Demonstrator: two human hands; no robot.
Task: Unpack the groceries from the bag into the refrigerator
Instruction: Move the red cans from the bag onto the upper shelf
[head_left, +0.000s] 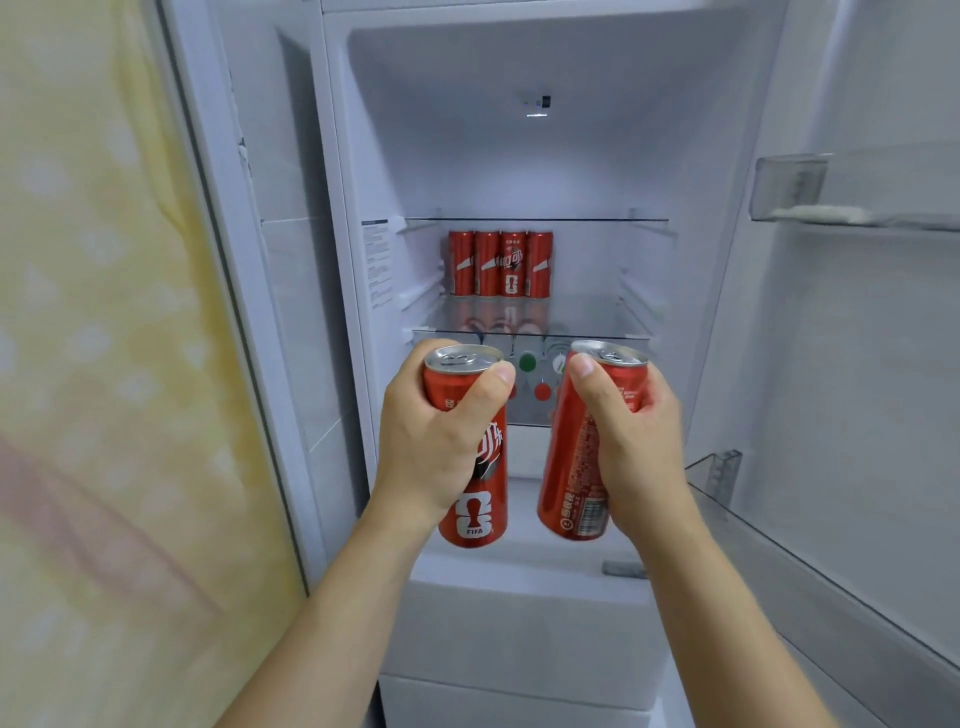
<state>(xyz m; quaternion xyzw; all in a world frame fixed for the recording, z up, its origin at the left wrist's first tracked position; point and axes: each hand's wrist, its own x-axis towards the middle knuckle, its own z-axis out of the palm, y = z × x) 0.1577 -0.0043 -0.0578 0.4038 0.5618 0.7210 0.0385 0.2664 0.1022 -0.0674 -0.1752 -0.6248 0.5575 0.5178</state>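
Note:
The refrigerator (363, 130) stands open in front of me. My left hand (436, 441) grips a tall red cola can (475, 512) upright, its FIFA logo facing me. My right hand (631, 447) grips a second red can (571, 467), tilted slightly with its label text toward me. Both cans hang just in front of the glass shelf's front edge (530, 335). Several red cans (501, 264) stand in a row at the back of that shelf. The grocery bag is out of view.
Below the glass shelf, bottles with green and red caps (535, 374) show between my hands. The open door at right carries an upper bin (789, 192) and a lower bin (727, 467). A yellow patterned curtain (104, 364) hangs at left. A white drawer front (519, 623) sits below.

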